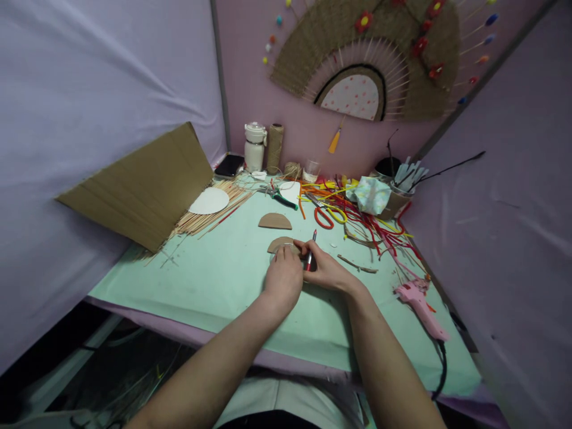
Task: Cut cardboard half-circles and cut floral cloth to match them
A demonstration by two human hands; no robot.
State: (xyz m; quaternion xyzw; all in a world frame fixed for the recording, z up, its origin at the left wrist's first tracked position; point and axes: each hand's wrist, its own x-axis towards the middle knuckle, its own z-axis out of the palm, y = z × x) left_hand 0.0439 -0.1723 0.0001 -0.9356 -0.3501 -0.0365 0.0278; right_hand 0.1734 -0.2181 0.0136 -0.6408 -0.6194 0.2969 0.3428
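Two bare hands meet around the middle of the pale green counter (214, 271), over a small brown half-round (277, 243) of cardboard. The left hand (284, 279) rests on its near side, fingers bunched and bent down; beneath them I catch the edge of something clear, but its shape is hidden. Whether that grip closes on anything, I cannot tell. The right hand (329, 269) comes in from the right with its grip narrow, closed around a slim pen (308, 262) that leans up between thumb and fingers. Its fingertips reach the half-round's right end.

I'd judge this to be steadying and lining up, perhaps for marking, though I can make out neither a line nor the pen touching the card. Any stroke of the pen would call for firm, even pressure from the left hand, so the small piece doesn't skid, and for the right fingers to leave the edge they cover.

A second half-round (274, 221) lies flat just beyond, apart from the first. Farther off are the green-handled pliers (285, 201) and the red-handled scissors (323, 218). To the right lie a twig (357, 265) and, nearer the counter's right side, a pink glue gun (422, 307). To the left, a big cardboard sheet (143, 185) slants up beside thin sticks (203, 223).
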